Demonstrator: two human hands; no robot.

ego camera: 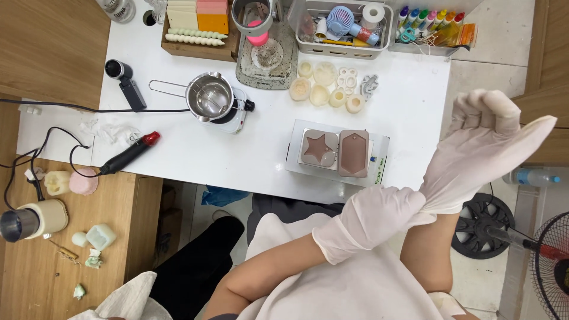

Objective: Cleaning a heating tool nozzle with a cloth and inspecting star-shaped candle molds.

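Off the white table's (pixel 195 148) right edge, a white glove (pixel 521 139) half-covers the right hand (pixel 483 127). The gloved left hand (pixel 370 216) pinches its cuff at the wrist. Two brown moulds (pixel 335 151) lie just left.

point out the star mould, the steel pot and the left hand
star mould (pixel 319 149), head view, on the star hollow
steel pot (pixel 210 96), head view, on its inside
left hand (pixel 373 216), head view, on the gloved back of the hand, gripping the right glove's cuff
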